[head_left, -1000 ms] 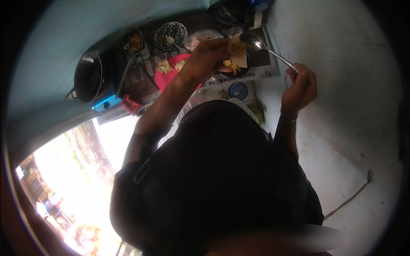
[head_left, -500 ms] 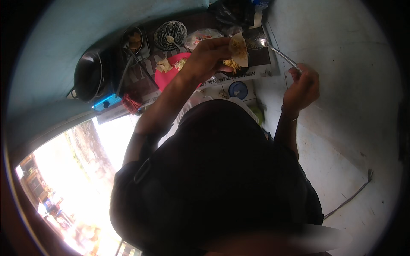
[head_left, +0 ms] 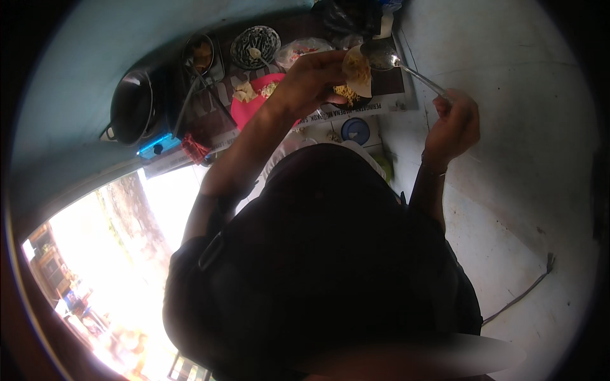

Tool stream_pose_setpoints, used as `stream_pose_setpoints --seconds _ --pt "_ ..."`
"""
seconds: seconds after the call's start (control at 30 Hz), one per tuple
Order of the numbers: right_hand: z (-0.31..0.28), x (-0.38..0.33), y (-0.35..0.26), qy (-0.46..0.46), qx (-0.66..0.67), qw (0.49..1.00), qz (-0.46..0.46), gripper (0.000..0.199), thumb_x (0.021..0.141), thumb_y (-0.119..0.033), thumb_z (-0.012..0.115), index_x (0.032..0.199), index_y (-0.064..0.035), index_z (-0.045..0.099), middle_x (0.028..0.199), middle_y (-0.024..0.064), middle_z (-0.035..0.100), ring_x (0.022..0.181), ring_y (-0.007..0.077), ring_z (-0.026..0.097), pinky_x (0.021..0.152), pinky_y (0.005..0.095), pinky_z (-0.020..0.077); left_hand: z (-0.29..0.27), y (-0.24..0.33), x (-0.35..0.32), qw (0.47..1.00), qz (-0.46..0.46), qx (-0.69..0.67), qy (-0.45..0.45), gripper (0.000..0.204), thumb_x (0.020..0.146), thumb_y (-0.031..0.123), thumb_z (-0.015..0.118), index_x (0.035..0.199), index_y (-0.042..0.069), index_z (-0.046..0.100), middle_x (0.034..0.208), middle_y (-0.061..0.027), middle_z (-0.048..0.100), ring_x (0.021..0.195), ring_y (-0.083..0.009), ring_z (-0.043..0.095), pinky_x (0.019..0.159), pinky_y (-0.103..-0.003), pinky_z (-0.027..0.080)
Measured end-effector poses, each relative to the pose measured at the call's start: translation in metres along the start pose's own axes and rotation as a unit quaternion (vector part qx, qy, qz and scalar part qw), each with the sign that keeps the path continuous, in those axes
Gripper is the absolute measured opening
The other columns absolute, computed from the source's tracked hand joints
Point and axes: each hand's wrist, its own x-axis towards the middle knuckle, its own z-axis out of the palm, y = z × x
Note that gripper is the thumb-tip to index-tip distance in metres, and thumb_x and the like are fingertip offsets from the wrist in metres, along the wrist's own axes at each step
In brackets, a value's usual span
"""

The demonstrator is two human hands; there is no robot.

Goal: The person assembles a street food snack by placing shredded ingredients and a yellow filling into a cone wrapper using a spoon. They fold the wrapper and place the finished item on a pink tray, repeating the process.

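Observation:
My left hand (head_left: pixel 314 79) is closed on a pale, thin wrapper (head_left: pixel 359 71) with yellowish filling on it, held up over the far counter. My right hand (head_left: pixel 452 124) grips the end of a long metal spoon (head_left: pixel 416 76), its head close to the right side of the wrapper. Below the wrapper sits a dark bowl of yellow crumbly food (head_left: pixel 346 95), partly covered by my left hand. A pink plate (head_left: pixel 241 113) lies left of that hand, bearing folded pale wrappers (head_left: pixel 244 92) and a pale shredded filling (head_left: pixel 269 89); my forearm hides part of it.
Farther back are a speckled bowl (head_left: pixel 244 41) with a spoon and a clear plastic bag of food (head_left: pixel 302 51). On the left stand a black pot (head_left: pixel 130 111), a blue-edged stove (head_left: pixel 159 149) and a red cloth (head_left: pixel 194 148). A wall (head_left: pixel 502 127) rises close on the right.
The wrapper in my left hand has tilted slightly and its lower edge has swung right. My right hand and the spoon have shifted a little to the right. Both grips stay the same.

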Motion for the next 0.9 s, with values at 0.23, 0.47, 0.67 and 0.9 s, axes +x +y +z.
stream_pose_setpoints --seconds 0.23,0.47,0.67,0.9 --pt "0.002 -0.002 -0.002 0.0 -0.001 1.0 -0.02 0.027 0.096 -0.019 0.046 0.09 -0.0006 0.066 0.079 0.0071 0.065 0.065 0.0122 0.061 0.058 0.0207 0.0453 -0.005 -0.003 0.002 1.0 0.007 0.008 -0.01 0.043 0.087 -0.003 0.056 0.129 -0.008 0.049 0.11 -0.0163 0.064 0.093 -0.0205 0.067 0.063 -0.027 0.063" --pt "0.004 -0.001 -0.001 -0.009 0.003 1.0 0.0 0.025 0.095 -0.017 0.047 0.09 -0.0001 0.065 0.078 0.0068 0.065 0.066 0.013 0.062 0.059 0.0219 0.0477 -0.003 -0.002 0.002 1.0 0.0 0.017 0.0 0.044 0.087 -0.002 0.056 0.13 -0.009 0.048 0.11 -0.0162 0.063 0.093 -0.0199 0.067 0.063 -0.027 0.063" --pt "0.001 0.004 0.006 -0.015 0.008 1.0 0.014 0.023 0.095 -0.014 0.047 0.091 0.0011 0.064 0.085 0.0085 0.065 0.066 0.0147 0.063 0.061 0.0233 0.0509 0.0 -0.001 0.001 1.0 0.004 0.009 -0.003 0.045 0.088 -0.001 0.057 0.13 -0.009 0.047 0.111 -0.016 0.063 0.094 -0.0196 0.066 0.063 -0.026 0.062" --pt "-0.005 0.007 0.01 -0.018 0.099 0.995 0.016 0.025 0.097 -0.016 0.046 0.094 0.0031 0.063 0.091 0.0098 0.063 0.068 0.0155 0.063 0.062 0.0242 0.0529 -0.001 -0.001 0.001 1.0 0.0 0.005 -0.006 0.045 0.087 0.0 0.057 0.131 -0.008 0.047 0.112 -0.0152 0.062 0.095 -0.0189 0.065 0.064 -0.027 0.061"
